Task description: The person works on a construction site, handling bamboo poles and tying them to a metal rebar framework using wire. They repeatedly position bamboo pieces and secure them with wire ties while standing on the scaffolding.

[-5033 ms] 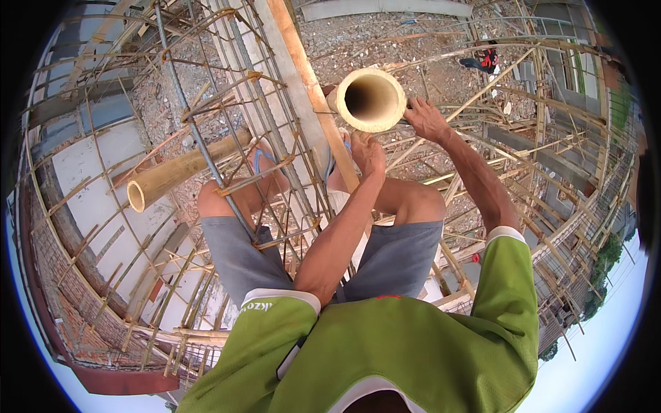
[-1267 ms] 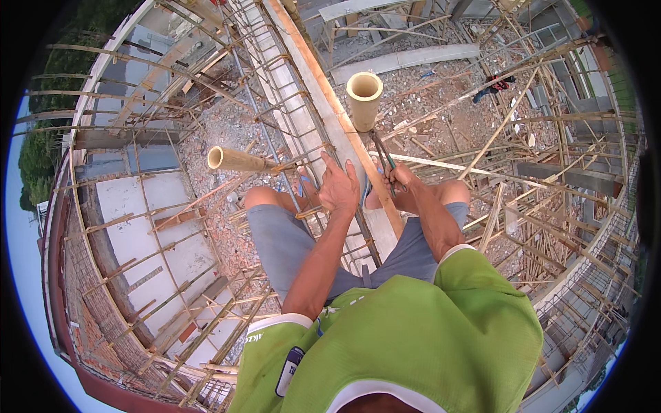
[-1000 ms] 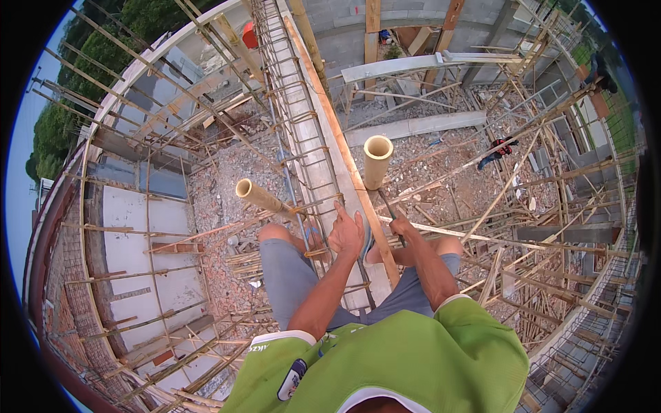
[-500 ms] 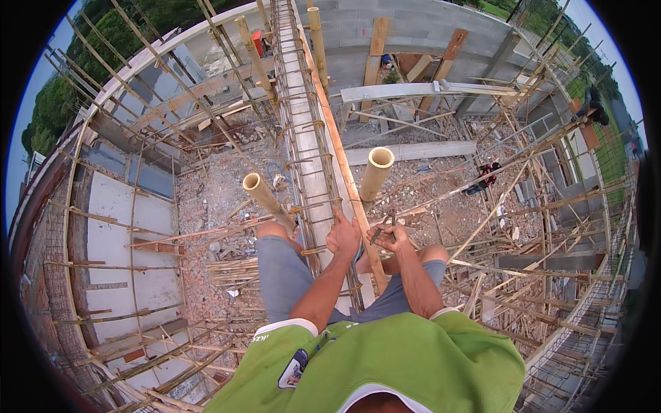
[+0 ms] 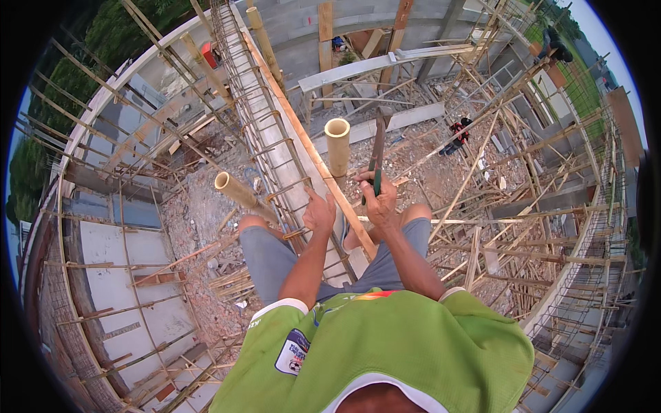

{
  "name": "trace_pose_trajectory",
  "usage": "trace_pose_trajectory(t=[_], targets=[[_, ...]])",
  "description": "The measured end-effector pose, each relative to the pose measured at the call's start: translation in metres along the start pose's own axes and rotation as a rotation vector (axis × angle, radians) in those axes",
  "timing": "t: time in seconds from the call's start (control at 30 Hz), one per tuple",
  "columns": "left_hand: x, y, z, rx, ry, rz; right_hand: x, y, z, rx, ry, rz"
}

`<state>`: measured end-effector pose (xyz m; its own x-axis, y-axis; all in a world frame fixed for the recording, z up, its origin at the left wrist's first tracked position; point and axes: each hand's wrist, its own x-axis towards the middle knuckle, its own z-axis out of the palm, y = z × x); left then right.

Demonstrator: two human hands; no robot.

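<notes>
Right hand (image 5: 379, 196) is gripping green-handled tool (image 5: 378, 148), long axis running forward from its fingers; left hand (image 5: 319, 211), nearer the rebar cage (image 5: 279, 143), is extending its index finger; cannot tell if grasping.

Lettered on the left sleeve (image 5: 270, 341) of a green jersey (image 5: 420, 330).
Bears a few white letters (image 5: 256, 322) beside the sleeve's white trim (image 5: 280, 305), running partly out of sight around the edge of the cloth. Carries, farther up toward the shoulder, a sewn-on or printed patch (image 5: 294, 352) in dark blue and white, with small pale lettering on the blue part, more small print on the white part and a black-and-white ball emblem at the bottom; too fine to make out fully. Displays on the chest a red and yellow print (image 5: 375, 296), too foreshortened to tell whether lettered.
</notes>
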<state>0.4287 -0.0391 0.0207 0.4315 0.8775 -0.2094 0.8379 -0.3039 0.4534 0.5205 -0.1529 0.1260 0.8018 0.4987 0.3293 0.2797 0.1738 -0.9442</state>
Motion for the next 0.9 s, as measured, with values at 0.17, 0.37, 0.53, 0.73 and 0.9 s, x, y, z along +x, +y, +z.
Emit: trace_pose_trajectory(t=[0.17, 0.37, 0.53, 0.73, 0.9], targets=[[-0.005, 0.004, -0.006, 0.076, 0.004, 0.000, 0.086, -0.039, 0.016, -0.054, 0.000, -0.237], [-0.014, 0.013, -0.006, 0.105, -0.075, -0.020, 0.121, 0.045, 0.050, -0.207, 0.023, -0.185], [-0.026, 0.029, -0.018, 0.148, -0.135, -0.094, 0.102, 0.079, 0.052, -0.561, 0.093, -0.182], [-0.028, 0.027, -0.022, 0.166, -0.101, -0.019, 0.083, 0.074, 0.053, -0.590, 0.148, -0.050], [-0.017, 0.017, -0.009, 0.188, -0.079, -0.038, 0.057, 0.074, 0.051, -0.594, 0.049, 0.043]])
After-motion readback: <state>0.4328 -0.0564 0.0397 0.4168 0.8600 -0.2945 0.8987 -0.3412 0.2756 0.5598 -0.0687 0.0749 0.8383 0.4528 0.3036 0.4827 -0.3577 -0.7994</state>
